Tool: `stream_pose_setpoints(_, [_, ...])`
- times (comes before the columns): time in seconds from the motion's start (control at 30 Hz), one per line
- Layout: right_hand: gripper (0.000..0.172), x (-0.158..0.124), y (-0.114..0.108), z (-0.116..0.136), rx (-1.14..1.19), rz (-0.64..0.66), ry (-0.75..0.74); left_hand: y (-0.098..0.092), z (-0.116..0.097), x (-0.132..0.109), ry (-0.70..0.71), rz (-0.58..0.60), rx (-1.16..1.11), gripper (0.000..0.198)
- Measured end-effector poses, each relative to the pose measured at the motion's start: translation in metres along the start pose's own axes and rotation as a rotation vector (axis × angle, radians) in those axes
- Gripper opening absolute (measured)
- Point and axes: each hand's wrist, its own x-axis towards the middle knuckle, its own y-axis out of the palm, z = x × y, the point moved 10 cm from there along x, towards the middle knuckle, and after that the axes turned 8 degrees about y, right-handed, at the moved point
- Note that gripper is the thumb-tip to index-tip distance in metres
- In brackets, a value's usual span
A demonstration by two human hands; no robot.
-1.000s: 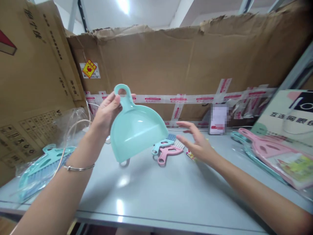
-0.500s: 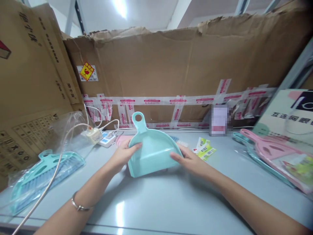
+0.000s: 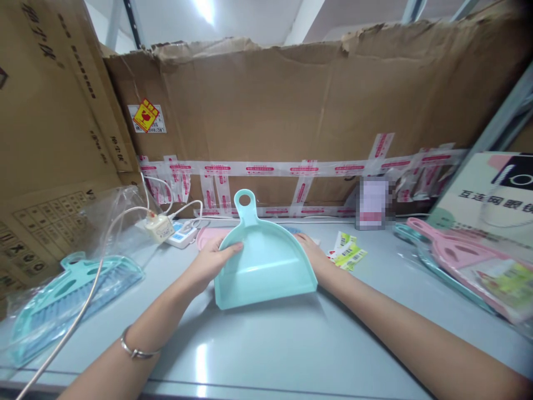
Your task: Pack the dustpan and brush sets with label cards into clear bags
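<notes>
A light turquoise dustpan (image 3: pixel 266 255) is held up over the table, handle ring at the top and its wide lip toward me. My left hand (image 3: pixel 216 255) grips its left edge, thumb on the inner face and the other fingers behind. My right hand (image 3: pixel 310 250) is beyond the right edge of the pan, its fingers mostly hidden behind it. Past the pan, a pink item (image 3: pixel 204 238) shows at the left, and a bit of blue (image 3: pixel 295 229) peeks out near my right fingers.
Left lies a bagged turquoise dustpan-and-brush set (image 3: pixel 79 300), with a pale cable (image 3: pixel 94 283) across it. A power strip (image 3: pixel 181 236) stands behind. Yellow-green labels (image 3: pixel 347 253) lie right of centre, beside a pixelated upright object (image 3: pixel 372 205). Bagged pink and turquoise sets (image 3: pixel 462 253) lie far right.
My right hand has let go of the dustpan's right edge and moved back behind it. The pan has shifted slightly in my left hand, now showing its whole right side.
</notes>
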Motion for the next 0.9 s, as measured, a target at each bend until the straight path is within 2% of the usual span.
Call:
stream_pose_setpoints(0.13, [0.016, 0.007, -0.013, -0.001, 0.001, -0.059, -0.001, -0.001, -0.002, -0.002, 0.001, 0.008, -0.005, 0.039])
stream_pose_setpoints(0.23, [0.021, 0.017, -0.039, -0.022, 0.001, -0.177, 0.082, -0.001, -0.003, -0.002, 0.016, 0.033, -0.003, 0.039])
stream_pose_setpoints(0.33, [0.025, 0.018, -0.087, -0.059, 0.075, -0.393, 0.271, -0.001, -0.006, -0.002, 0.057, 0.039, 0.016, 0.04])
stream_pose_setpoints(0.43, [0.018, -0.003, -0.153, -0.085, 0.323, -0.732, 0.411, -0.001, -0.005, -0.001, 0.06, 0.038, 0.047, 0.04])
stream_pose_setpoints(0.5, [0.016, -0.017, -0.189, -0.082, 0.518, -0.888, 0.394, 0.001, -0.002, -0.001, 0.057, 0.041, 0.06, 0.038])
stream_pose_setpoints(0.57, [0.017, -0.018, -0.205, -0.061, 0.668, -0.864, 0.34, 0.0, -0.002, 0.0, 0.07, 0.023, 0.063, 0.036])
stream_pose_setpoints(0.63, [0.018, -0.008, -0.2, -0.027, 0.718, -0.675, 0.29, -0.001, -0.001, 0.001, 0.091, 0.009, 0.054, 0.036])
stream_pose_setpoints(0.7, [0.018, 0.001, -0.177, 0.011, 0.689, -0.446, 0.238, 0.0, 0.0, 0.002, 0.095, 0.016, 0.034, 0.039])
stream_pose_setpoints(0.77, [0.019, 0.005, -0.149, 0.042, 0.644, -0.288, 0.185, 0.001, 0.005, 0.004, 0.069, 0.024, 0.022, 0.042])
stream_pose_setpoints(0.83, [0.019, 0.004, -0.124, 0.057, 0.602, -0.215, 0.156, 0.0, 0.009, 0.005, 0.041, 0.005, 0.002, 0.046])
stream_pose_setpoints(0.9, [0.019, 0.003, -0.105, 0.06, 0.557, -0.198, 0.159, 0.001, 0.009, 0.006, 0.039, -0.006, -0.038, 0.052])
